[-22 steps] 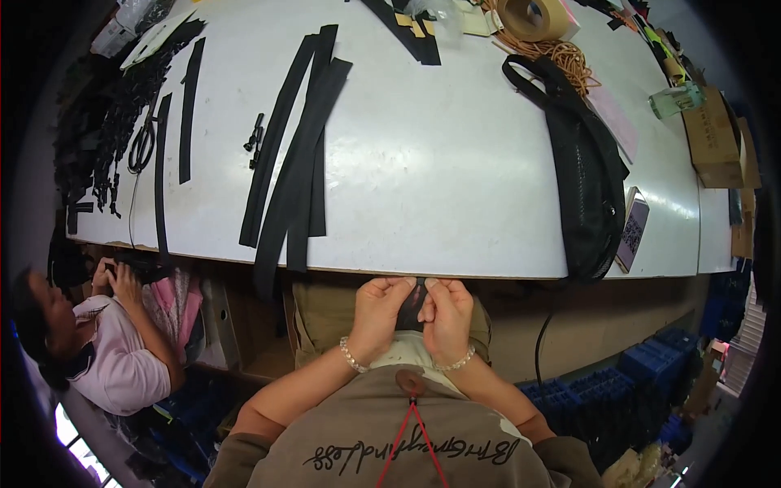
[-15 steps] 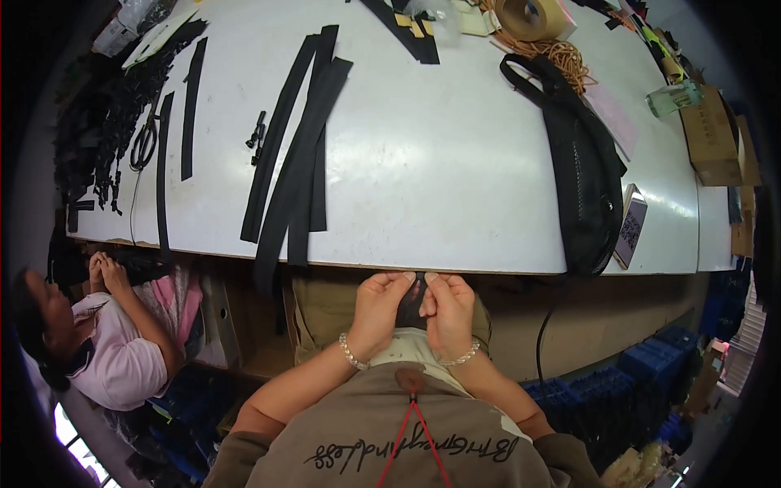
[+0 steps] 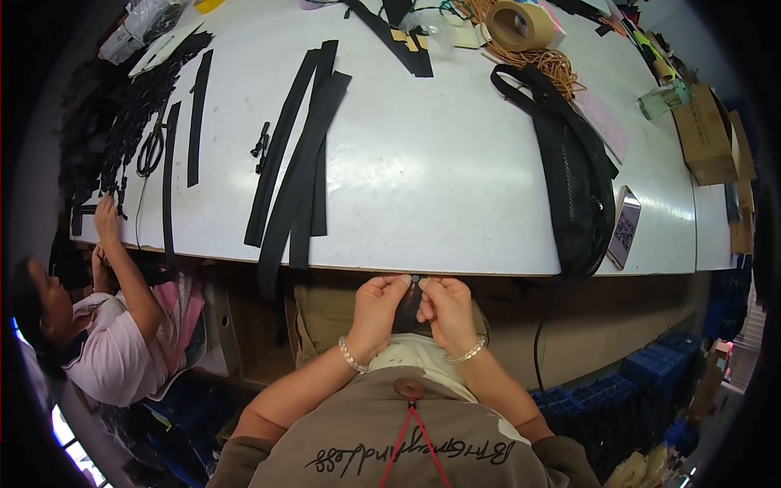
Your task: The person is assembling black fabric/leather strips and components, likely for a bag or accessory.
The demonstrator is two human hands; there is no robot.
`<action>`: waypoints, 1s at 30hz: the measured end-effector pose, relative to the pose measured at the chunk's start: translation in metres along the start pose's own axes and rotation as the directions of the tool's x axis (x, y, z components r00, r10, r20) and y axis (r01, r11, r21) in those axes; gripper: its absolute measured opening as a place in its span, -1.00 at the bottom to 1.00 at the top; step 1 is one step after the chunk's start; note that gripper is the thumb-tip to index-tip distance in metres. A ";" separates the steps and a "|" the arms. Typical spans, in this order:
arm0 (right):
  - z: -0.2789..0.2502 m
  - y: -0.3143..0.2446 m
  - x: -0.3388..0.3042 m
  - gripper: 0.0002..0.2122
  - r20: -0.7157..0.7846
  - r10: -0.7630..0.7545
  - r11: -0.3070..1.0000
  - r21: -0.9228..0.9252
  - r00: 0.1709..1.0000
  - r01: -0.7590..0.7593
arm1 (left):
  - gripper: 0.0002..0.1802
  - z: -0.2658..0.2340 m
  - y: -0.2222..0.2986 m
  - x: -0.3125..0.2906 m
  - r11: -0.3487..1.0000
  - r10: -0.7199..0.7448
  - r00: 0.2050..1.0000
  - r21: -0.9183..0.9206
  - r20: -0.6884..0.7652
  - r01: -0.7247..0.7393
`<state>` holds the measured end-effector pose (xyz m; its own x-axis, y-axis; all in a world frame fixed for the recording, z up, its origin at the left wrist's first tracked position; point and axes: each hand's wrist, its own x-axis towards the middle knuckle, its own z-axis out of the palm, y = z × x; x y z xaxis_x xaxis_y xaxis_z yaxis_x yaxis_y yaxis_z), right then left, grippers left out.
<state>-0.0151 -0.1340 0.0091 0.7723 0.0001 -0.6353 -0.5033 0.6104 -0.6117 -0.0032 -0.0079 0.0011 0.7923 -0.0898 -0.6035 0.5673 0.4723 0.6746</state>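
Both hands are working a small black piece (image 3: 416, 281) just below the near edge of the white table (image 3: 455, 187). The left hand (image 3: 377, 305) and right hand (image 3: 446, 307) are meeting fingertip to fingertip, each pinching the piece between thumb and forefinger, the other fingers curled in. This looks like a fitting or threading step on a small part; judging from the grip, the next move is calling for fine, steady fingertip pressure. The piece is dark and tiny, mostly hidden by the fingers, with black fabric (image 3: 404, 311) hanging beneath it between the hands. Black straps (image 3: 297, 163) are lying on the table to the left, a black bag (image 3: 578, 179) to the right.
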 end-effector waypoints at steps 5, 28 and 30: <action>0.015 0.008 -0.005 -0.95 -0.160 -0.059 0.992 0.103 0.985 0.076 | -0.91 0.002 -0.002 -0.002 0.999 -0.024 0.999 -0.033 -0.024 0.023; -0.001 0.015 -0.019 -0.93 0.108 -0.416 0.892 -0.143 0.903 0.428 | -0.90 -0.009 0.005 -0.018 0.943 0.277 0.949 0.147 0.152 -0.298; 0.000 0.014 -0.021 -0.92 0.140 -0.456 0.870 -0.136 0.879 0.473 | -0.91 -0.013 0.003 -0.019 0.890 0.382 0.903 0.184 0.198 -0.417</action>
<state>-0.0379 -0.1253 0.0140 0.9625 -0.1675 -0.2135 -0.1253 0.4233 -0.8973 -0.0196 0.0069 0.0095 0.9764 -0.0746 -0.2027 0.2158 0.2963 0.9304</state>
